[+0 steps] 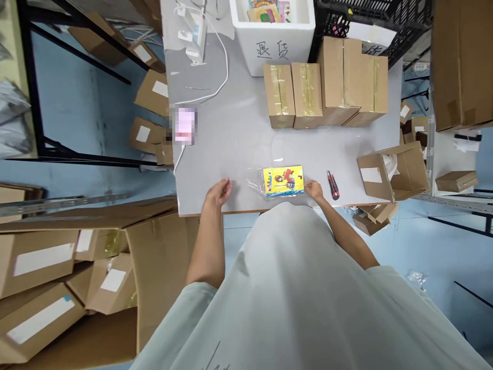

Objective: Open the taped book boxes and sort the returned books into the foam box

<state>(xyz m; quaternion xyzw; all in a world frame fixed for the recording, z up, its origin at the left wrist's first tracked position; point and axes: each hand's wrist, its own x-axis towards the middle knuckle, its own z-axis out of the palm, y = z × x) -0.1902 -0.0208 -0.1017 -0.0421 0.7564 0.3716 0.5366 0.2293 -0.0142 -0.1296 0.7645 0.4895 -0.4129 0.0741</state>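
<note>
A yellow and blue packet (283,180) with a cartoon figure lies near the table's front edge, inside a clear plastic wrapper (254,180) whose loose end spreads to its left. At its right end is my right hand (314,189), the fingers closed on the wrapper's edge. My left hand (219,192) is held over the table's front edge, well left of the packet. Its fingers are curled together and I see nothing in them. A red and black box cutter (333,185) lies just right of my right hand.
Taped cardboard boxes (308,95) stand in a row at the back, beside a white bin (273,49) holding booklets and a black crate (331,31). An open carton (410,172) sits at right. A white cable (221,77) and power strip (196,38) occupy the back left.
</note>
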